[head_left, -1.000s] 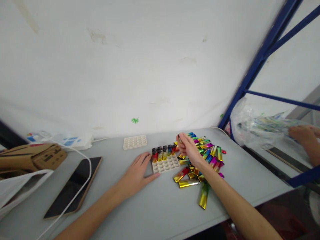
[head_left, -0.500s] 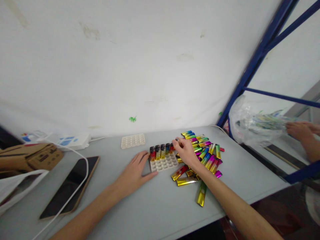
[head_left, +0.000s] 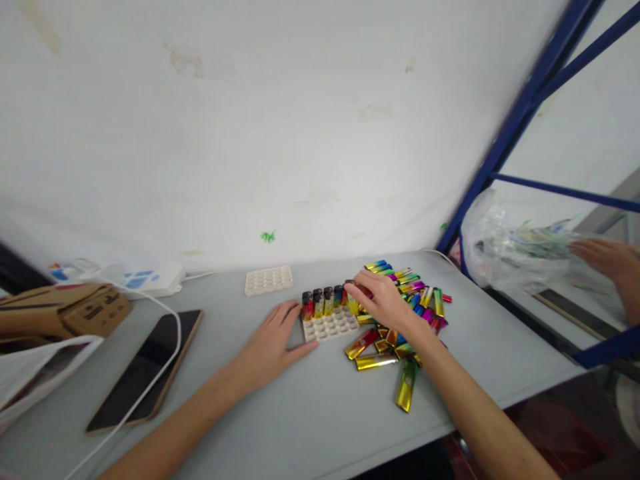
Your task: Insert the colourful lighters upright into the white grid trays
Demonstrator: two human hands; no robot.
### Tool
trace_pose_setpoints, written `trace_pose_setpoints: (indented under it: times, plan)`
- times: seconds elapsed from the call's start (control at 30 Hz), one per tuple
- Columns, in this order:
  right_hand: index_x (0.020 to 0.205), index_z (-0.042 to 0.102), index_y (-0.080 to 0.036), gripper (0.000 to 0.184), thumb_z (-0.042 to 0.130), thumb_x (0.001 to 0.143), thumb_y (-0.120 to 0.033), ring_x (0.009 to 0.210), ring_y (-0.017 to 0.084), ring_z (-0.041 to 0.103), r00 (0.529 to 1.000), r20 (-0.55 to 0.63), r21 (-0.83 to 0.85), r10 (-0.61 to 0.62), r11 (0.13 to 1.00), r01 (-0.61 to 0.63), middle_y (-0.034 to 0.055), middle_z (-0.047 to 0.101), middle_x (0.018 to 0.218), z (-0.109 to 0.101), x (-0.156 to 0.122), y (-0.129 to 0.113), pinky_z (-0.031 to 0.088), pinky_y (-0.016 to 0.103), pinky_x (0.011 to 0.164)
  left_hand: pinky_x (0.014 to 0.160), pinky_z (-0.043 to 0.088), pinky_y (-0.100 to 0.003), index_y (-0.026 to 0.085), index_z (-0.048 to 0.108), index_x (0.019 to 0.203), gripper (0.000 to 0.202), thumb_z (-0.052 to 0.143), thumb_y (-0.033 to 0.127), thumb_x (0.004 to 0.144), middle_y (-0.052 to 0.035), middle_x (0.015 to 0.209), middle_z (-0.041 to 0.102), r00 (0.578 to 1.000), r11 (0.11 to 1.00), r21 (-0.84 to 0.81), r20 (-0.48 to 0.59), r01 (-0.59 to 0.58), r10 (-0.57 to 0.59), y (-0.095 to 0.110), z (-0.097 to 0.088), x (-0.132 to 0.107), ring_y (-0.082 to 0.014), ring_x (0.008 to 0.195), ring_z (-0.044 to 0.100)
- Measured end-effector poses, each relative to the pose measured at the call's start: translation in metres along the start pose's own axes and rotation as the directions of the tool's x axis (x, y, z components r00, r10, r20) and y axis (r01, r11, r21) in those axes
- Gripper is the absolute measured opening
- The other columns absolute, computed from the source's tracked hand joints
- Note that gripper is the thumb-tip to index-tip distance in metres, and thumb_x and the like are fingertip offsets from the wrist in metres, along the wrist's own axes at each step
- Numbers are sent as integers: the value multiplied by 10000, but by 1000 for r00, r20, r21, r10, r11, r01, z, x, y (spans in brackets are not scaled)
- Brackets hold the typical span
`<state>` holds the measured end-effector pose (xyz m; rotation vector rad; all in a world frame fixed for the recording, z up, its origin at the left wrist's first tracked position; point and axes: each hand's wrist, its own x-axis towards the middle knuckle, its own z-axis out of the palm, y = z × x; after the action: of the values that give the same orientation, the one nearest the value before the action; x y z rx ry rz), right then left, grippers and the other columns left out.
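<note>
A cream slotted tray lies on the grey table. Several lighters stand upright in its far row. My left hand rests flat on the table, fingers apart, touching the tray's left edge. My right hand is pinched on a lighter at the right end of that row, over the tray. A heap of shiny coloured lighters lies to the right of the tray, partly under my right forearm.
A second slotted tray lies near the wall. A phone with a white cable, a power strip, a cardboard box and a white bag sit at left. At right, another person's hand holds a plastic bag beside a blue frame.
My right hand came down from above the heap to the right end of the tray's far row with a lighter. My left hand has stayed at the tray's edge.
</note>
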<state>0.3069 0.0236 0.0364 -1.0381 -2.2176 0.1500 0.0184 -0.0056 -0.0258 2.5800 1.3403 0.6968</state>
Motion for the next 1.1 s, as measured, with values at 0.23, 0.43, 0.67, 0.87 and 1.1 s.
trace_pose_setpoints:
  times: [0.23, 0.43, 0.67, 0.87, 1.1]
  plan:
    - [720, 580, -182, 432, 555, 1055, -453, 598, 115, 468, 989, 140, 83, 43, 995, -55, -22, 549, 651, 6, -2, 5, 292, 258, 601, 1187, 460, -509, 166, 499, 1454, 723, 571, 683, 953, -165, 1482, 565, 1000, 1000, -10, 6, -9, 10, 0, -1, 0, -333, 1368, 558]
    - [862, 670, -178, 329, 545, 1066, -403, 682, 149, 562, 957, 288, 126, 15, 991, -53, 27, 675, 789, 6, -2, 9, 355, 254, 641, 1176, 472, -511, 189, 501, 1455, 705, 569, 681, 955, -150, 1475, 577, 1000, 1000, -7, -9, -24, 24, 0, 0, 0, -331, 1356, 569]
    - [868, 643, -181, 335, 529, 1073, -421, 749, 171, 580, 968, 249, 75, -16, 997, -3, 38, 669, 832, 6, -2, 14, 387, 271, 701, 1172, 475, -513, 200, 507, 1459, 700, 573, 680, 953, -145, 1468, 583, 1000, 1000, -9, -14, -23, 23, -1, 0, 0, -333, 1357, 567]
    - [910, 663, -186, 329, 525, 1075, -436, 726, 162, 605, 944, 328, 54, 19, 998, -39, 32, 696, 832, 6, -1, 10, 381, 261, 668, 1183, 461, -521, 185, 496, 1461, 712, 582, 674, 951, -158, 1481, 569, 1000, 1000, -12, 2, -13, 13, -1, 0, 0, -336, 1372, 553]
    - [762, 680, -179, 474, 617, 983, -593, 608, 160, 587, 969, 191, -150, 158, 980, -130, 48, 703, 687, 11, -2, 8, 312, 274, 590, 1172, 473, -523, 195, 503, 1460, 700, 562, 679, 958, -153, 1472, 578, 1000, 1000, -19, -10, -19, 19, 1, -2, 0, -336, 1356, 565]
